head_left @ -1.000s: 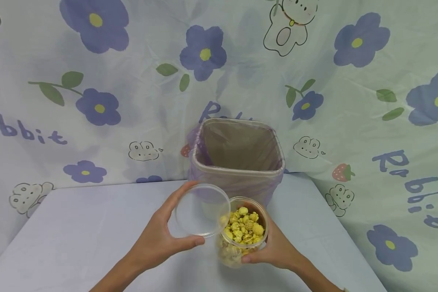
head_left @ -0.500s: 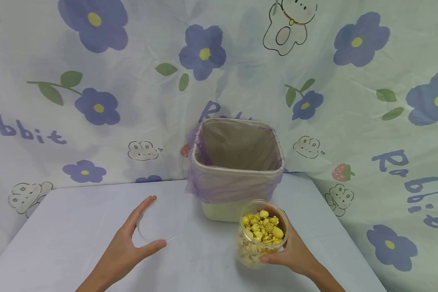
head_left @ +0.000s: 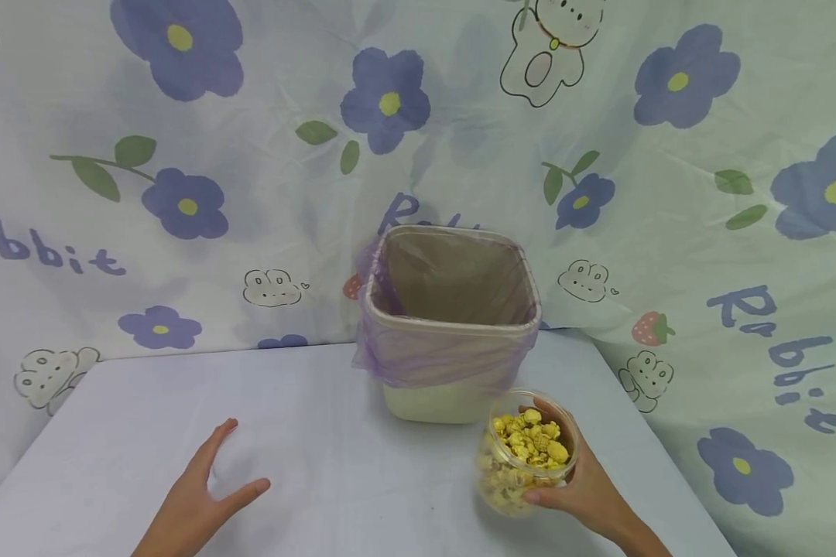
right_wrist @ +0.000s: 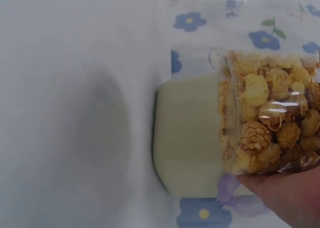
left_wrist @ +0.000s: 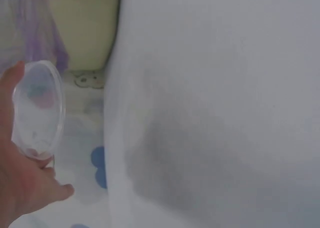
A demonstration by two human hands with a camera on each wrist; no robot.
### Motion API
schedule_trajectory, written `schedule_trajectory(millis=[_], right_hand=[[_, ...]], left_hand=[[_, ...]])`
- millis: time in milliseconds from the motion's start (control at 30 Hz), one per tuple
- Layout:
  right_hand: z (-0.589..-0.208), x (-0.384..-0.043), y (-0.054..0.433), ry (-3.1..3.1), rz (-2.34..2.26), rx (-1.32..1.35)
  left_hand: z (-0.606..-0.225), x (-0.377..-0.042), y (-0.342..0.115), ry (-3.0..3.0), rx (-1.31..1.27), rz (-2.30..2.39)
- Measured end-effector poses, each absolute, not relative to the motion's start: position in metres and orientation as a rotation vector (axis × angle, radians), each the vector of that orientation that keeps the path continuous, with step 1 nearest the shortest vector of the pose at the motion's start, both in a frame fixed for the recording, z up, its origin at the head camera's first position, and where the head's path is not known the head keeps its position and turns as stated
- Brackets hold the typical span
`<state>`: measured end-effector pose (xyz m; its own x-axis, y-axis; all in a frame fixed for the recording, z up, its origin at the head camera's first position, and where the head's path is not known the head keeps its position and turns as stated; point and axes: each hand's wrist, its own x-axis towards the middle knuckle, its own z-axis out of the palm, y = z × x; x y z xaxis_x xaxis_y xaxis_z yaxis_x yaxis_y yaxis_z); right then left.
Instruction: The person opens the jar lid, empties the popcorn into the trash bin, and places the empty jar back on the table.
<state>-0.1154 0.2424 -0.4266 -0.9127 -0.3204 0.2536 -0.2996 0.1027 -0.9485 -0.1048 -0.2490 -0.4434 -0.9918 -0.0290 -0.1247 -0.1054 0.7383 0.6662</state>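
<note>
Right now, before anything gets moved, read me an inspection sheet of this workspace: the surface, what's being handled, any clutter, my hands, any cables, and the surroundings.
Surface: white table, a couple of tiny dark specks toward the front.
Job's things: clear tub of yellow popcorn, open at the top; clear round lid, off the tub.
Clutter: apart from the specks, nothing seen.
Hands: left hand holds the lid by its edge; right hand grips the tub above the table.
Cables: nothing seen.
Surroundings: pale bin with purple liner at the back of the table; cloth printed with flowers and rabbits behind.
</note>
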Motion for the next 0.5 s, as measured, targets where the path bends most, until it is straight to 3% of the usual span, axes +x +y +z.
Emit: schedule_trajectory(millis=[500], right_hand=[[-0.426, -0.109, 0.260, 2.419, -1.988, -0.463]], left_hand=[[-0.511, -0.108, -0.285, 2.999, 0.063, 0.612]])
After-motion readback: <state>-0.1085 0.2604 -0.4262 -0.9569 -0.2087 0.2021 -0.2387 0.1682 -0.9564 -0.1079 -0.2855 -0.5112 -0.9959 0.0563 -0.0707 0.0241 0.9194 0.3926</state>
